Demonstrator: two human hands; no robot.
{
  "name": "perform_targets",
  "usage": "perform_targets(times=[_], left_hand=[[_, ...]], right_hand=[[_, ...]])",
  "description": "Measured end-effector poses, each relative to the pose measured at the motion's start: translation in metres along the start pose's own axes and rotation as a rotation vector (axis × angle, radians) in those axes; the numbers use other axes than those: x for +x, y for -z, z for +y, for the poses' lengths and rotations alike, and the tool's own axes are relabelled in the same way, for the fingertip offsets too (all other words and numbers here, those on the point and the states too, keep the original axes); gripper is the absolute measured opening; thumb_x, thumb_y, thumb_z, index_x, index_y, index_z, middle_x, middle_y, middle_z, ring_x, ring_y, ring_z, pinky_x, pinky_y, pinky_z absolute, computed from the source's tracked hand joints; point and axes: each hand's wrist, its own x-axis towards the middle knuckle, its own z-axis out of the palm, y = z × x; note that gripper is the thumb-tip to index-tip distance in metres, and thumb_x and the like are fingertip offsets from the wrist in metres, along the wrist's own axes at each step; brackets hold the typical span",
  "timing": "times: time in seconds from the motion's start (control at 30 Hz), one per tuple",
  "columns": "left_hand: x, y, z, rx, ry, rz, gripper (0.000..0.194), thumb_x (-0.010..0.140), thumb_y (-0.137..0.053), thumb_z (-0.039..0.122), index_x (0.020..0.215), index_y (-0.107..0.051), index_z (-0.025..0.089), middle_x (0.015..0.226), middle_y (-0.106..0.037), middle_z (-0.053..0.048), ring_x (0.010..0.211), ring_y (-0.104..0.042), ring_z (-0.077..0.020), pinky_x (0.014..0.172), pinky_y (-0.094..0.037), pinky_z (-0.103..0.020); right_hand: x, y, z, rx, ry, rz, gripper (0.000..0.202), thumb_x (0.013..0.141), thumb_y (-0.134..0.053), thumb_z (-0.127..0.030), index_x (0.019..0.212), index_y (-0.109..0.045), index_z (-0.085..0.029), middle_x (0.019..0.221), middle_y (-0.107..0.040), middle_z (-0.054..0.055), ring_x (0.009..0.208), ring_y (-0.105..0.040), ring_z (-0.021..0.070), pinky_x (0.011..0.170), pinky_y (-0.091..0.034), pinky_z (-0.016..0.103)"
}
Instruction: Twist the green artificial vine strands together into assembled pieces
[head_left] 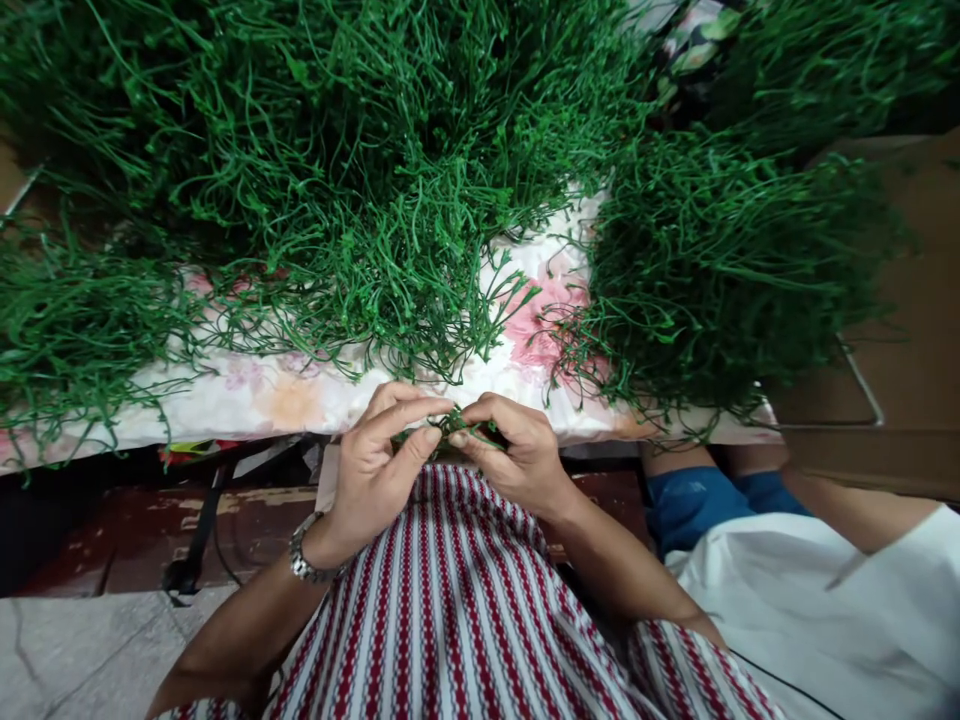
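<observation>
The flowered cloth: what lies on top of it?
Heaps of thin green stems lie on the flowered cloth. Its bare parts show pink and orange printed blooms; anything beneath the heaps is hidden.

Place: indoor hand-work spot, home or small workshop, which of the two unclear. Counter (307,395): one, long, covered in white cloth printed with pink and orange flowers. Green stems (360,180): thin, artificial-looking, heaped in bulk along it. Cardboard box (919,330): one, brown, at the right end. Seating: red-brown wooden bench (277,510), finish worn. Floor (82,655): pale, hard. Second person (817,590): seated alongside, white top, blue shorts.
</observation>
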Motion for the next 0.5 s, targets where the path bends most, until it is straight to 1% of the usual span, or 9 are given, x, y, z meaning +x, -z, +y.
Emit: perform_targets(times=[0.07,0.1,0.2,0.23,0.3,0.37,0.43,0.5], left_hand=[[-0.006,0.002,0.000,0.077,-0.033,-0.019,0.022,0.082,-0.057,0.017,0.102,-0.066,0.022,0.094,-0.055,-0.005,0.088,-0.053,-0.0154,0.076,-0.044,-0.026],[-0.008,0.002,0.000,0.105,-0.048,0.002,0.023,0.082,-0.057,0.016,0.102,-0.065,0.021,0.095,-0.054,-0.005,0.089,-0.053,-0.0159,0.077,-0.044,-0.027],[-0.014,0.001,0.000,0.198,-0.116,0.150,0.025,0.078,-0.059,0.013,0.101,-0.061,0.021,0.096,-0.050,-0.005,0.093,-0.051,-0.0179,0.079,-0.043,-0.029],[-0.015,0.001,0.001,0.230,-0.136,0.170,0.023,0.077,-0.059,0.012,0.099,-0.060,0.021,0.094,-0.050,-0.005,0.092,-0.051,-0.0180,0.078,-0.043,-0.030],[-0.016,0.000,0.002,0.292,-0.173,0.130,0.019,0.077,-0.058,0.009,0.093,-0.059,0.020,0.088,-0.052,-0.004,0.086,-0.051,-0.0172,0.076,-0.043,-0.030],[-0.015,0.001,0.003,0.306,-0.176,0.043,0.017,0.078,-0.056,0.007,0.089,-0.059,0.019,0.084,-0.054,-0.003,0.082,-0.052,-0.0161,0.075,-0.042,-0.029],[-0.014,0.002,0.002,0.217,-0.130,-0.012,0.016,0.079,-0.054,0.007,0.089,-0.058,0.019,0.084,-0.056,-0.003,0.082,-0.053,-0.0156,0.075,-0.042,-0.028],[-0.014,0.003,-0.001,0.065,-0.028,-0.049,0.013,0.080,-0.053,0.010,0.088,-0.057,0.019,0.084,-0.057,-0.003,0.083,-0.054,-0.0152,0.074,-0.043,-0.026]], right_hand=[[-0.002,-0.001,0.000,0.040,-0.024,-0.002,0.010,0.082,-0.062,-0.024,0.080,-0.058,-0.015,0.066,-0.057,-0.001,0.057,-0.052,0.0084,0.055,-0.040,0.020],[-0.004,-0.002,0.000,0.060,-0.032,-0.007,0.011,0.082,-0.062,-0.025,0.079,-0.058,-0.015,0.066,-0.057,-0.001,0.057,-0.052,0.0084,0.055,-0.040,0.020],[-0.007,-0.007,-0.001,0.101,-0.045,-0.005,0.012,0.082,-0.063,-0.026,0.078,-0.059,-0.015,0.065,-0.058,-0.001,0.056,-0.052,0.0082,0.054,-0.040,0.020],[-0.008,-0.009,-0.001,0.111,-0.046,0.001,0.012,0.082,-0.063,-0.026,0.078,-0.059,-0.015,0.065,-0.057,-0.001,0.055,-0.051,0.0082,0.054,-0.039,0.020],[-0.010,-0.012,-0.002,0.129,-0.051,0.017,0.012,0.081,-0.063,-0.026,0.078,-0.058,-0.015,0.063,-0.056,-0.002,0.053,-0.050,0.0078,0.053,-0.039,0.020],[-0.012,-0.015,-0.002,0.140,-0.065,0.029,0.013,0.081,-0.064,-0.026,0.077,-0.058,-0.015,0.062,-0.055,-0.002,0.052,-0.049,0.0074,0.052,-0.039,0.019],[-0.013,-0.017,-0.002,0.150,-0.080,0.034,0.014,0.081,-0.064,-0.027,0.076,-0.057,-0.015,0.062,-0.055,-0.002,0.052,-0.049,0.0073,0.051,-0.039,0.019],[-0.014,-0.017,-0.002,0.161,-0.091,0.025,0.015,0.082,-0.063,-0.028,0.075,-0.057,-0.015,0.062,-0.056,-0.002,0.052,-0.049,0.0075,0.051,-0.039,0.019]])
